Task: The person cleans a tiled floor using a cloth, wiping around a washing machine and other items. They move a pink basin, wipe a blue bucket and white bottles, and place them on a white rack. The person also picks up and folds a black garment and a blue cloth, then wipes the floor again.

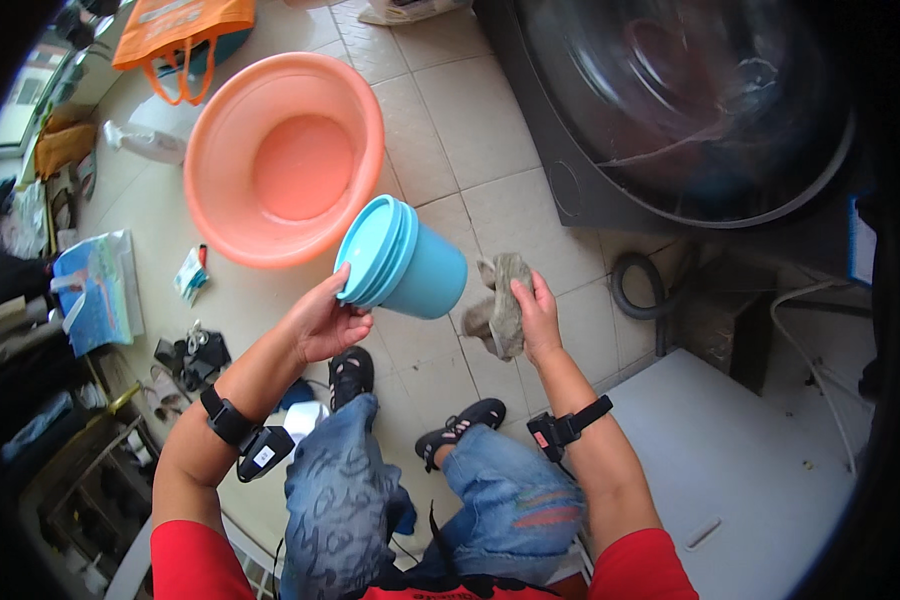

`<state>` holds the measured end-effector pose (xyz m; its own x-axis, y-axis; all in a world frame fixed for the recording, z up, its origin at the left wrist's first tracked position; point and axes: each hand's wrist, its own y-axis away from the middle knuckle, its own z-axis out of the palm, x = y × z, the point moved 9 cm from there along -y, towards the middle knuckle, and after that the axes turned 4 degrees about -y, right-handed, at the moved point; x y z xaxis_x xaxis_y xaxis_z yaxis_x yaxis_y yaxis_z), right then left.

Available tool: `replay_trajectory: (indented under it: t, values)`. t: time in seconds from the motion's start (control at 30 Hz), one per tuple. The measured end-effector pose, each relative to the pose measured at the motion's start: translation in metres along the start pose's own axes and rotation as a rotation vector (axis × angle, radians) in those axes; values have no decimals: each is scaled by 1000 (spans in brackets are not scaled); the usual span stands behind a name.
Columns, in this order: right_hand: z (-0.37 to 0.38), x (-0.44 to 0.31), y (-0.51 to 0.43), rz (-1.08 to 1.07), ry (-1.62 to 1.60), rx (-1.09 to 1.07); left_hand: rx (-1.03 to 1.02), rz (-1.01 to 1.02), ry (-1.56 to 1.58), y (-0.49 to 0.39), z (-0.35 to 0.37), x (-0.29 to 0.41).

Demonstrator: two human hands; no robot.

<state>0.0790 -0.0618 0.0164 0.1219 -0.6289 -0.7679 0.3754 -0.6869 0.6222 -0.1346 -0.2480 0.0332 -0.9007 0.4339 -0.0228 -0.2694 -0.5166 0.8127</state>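
A light-blue plastic bucket with a lid [424, 266] hangs tilted in my left hand [326, 322], whose thumb presses on the rim while the fingers curl beneath it. My right hand [538, 315] grips a crumpled grey-brown cloth [508, 307], part of which droops in loops towards the bucket. Bucket and cloth are close together but apart, both above the tiled floor [457, 127]. Beyond the bucket a large orange-pink plastic basin [285, 161] stands on the floor; its inside bottom is visible.
A dark front-loading washing machine [570, 172] stands at the upper right, with a grey hose [637, 285] below it. A white spray bottle [146, 142] and an orange bag [184, 37] are near the basin. Crowded shelves [67, 480] line the left; a white panel [720, 450] is at right.
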Motion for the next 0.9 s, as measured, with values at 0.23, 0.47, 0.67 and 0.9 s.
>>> replay_trajectory:
  t: [0.23,0.47,0.67,0.9]
  values:
    - [139,-142,150,-636,799,21,266,291,-88,126,70,-23]
    - [183,-189,319,-437,789,-491,308,244,265,231,73,-66]
    - [123,-270,402,-488,834,-309,324,384,293,329,87,-78]
    - [108,-388,489,-625,548,-136,-19,306,405,436,220,-136]
